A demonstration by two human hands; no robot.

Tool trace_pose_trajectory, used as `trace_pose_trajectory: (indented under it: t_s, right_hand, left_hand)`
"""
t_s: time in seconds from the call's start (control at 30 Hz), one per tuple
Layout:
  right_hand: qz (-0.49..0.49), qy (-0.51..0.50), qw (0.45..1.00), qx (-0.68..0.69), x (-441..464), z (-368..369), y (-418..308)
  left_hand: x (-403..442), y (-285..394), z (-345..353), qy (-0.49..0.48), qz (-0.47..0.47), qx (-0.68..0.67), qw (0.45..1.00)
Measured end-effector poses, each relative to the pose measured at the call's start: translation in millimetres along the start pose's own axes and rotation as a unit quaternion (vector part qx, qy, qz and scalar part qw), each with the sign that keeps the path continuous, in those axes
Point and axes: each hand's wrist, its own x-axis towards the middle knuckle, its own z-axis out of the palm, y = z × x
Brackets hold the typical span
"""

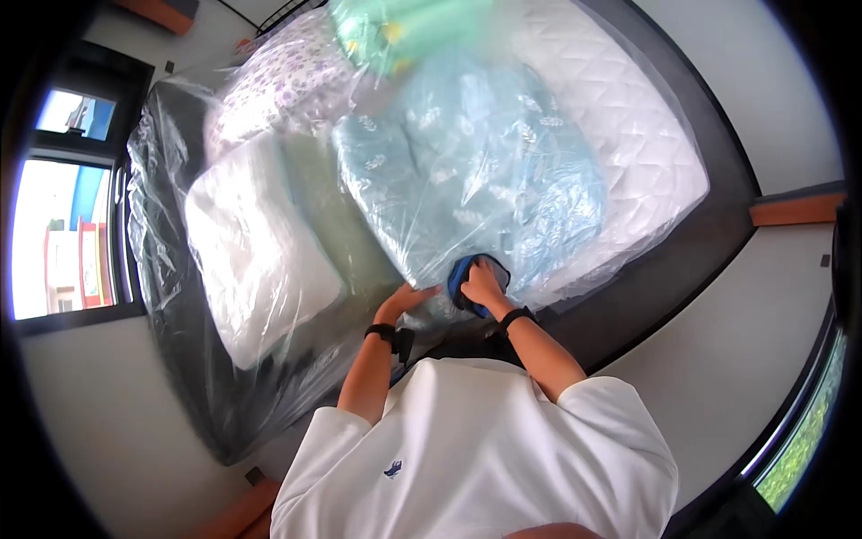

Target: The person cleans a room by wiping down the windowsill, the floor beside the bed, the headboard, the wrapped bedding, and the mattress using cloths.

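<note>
Near the front edge of a plastic-covered bed, my right hand (485,280) reaches into or onto a small blue and black item (462,280); its fingertips are bent over it and what they grip is hard to make out. Just left of that item, my left hand (411,298) rests on the clear plastic sheet with its fingers stretched towards the item. Beyond both hands a light blue patterned quilt (467,171) lies under the plastic. Dark bands circle both wrists.
Under the plastic are a white pillow-like bundle (256,242), a purple-flowered bundle (283,81), a green item (413,31) and a white quilted mattress (620,117). Windows (67,238) are at the left, with another at the lower right. Orange-brown ledges (795,210) stick out from the walls.
</note>
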Motion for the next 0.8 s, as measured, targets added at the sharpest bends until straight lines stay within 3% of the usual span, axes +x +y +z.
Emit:
trace_pose_trajectory:
  t_s: [0.03,0.07,0.1,0.13,0.17,0.2,0.23,0.27,0.33,0.37,0.47,0.5,0.57,0.67,0.7,0.8]
  right_hand:
    - [0.019,-0.033,0.998,-0.059,6,-7,11]
    - [0.083,-0.043,0.994,0.047,-2,-23,-2]
    - [0.069,-0.020,0.996,0.045,0,-26,-15]
    - [0.044,-0.038,0.994,0.094,2,-33,-33]
    - [-0.026,0.022,0.993,0.112,7,-21,-44]
    - [-0.041,-0.018,0.985,0.168,1,-40,-68]
    - [-0.102,0.025,0.976,0.189,-1,-40,-81]
    - [-0.140,0.030,0.969,0.200,5,-32,-85]
    - [-0.148,0.024,0.980,0.127,14,-19,-78]
    - [-0.142,0.033,0.981,0.128,18,-16,-65]
    - [-0.002,-0.088,0.994,0.057,10,-7,0]
    - [-0.003,-0.099,0.994,0.044,5,2,35]
    - [0.024,-0.101,0.994,0.017,-4,6,94]
    - [0.109,-0.005,0.994,-0.001,-53,-23,157]
    - [0.077,0.050,0.996,0.009,-73,-37,177]
    - [0.170,0.098,0.977,0.082,-115,-69,219]
  left_hand:
    - [-6,9,0,-0.025,0.010,-0.001,1.000]
    - [-7,17,-4,-0.047,0.023,-0.005,0.999]
    - [-7,22,-8,-0.055,0.025,0.004,0.998]
    - [-6,21,-14,-0.063,0.017,0.016,0.998]
    - [2,10,-23,-0.066,0.015,0.017,0.998]
    - [13,-10,-35,-0.095,0.017,0.062,0.993]
    - [23,-25,-48,-0.128,0.015,0.115,0.985]
    - [29,-37,-54,-0.140,0.005,0.135,0.981]
    - [41,-42,-58,-0.117,-0.005,0.299,0.947]
    - [45,-36,-57,-0.123,0.000,0.305,0.945]
    - [10,31,-39,-0.023,-0.095,0.390,0.916]
    - [-2,54,-38,-0.015,-0.060,0.418,0.906]
    - [-31,110,-32,-0.027,-0.076,0.439,0.895]
    - [-32,127,-26,-0.035,-0.124,0.472,0.872]
    - [-29,126,-25,-0.024,-0.153,0.483,0.862]
    - [-24,122,-13,-0.019,-0.177,0.483,0.857]
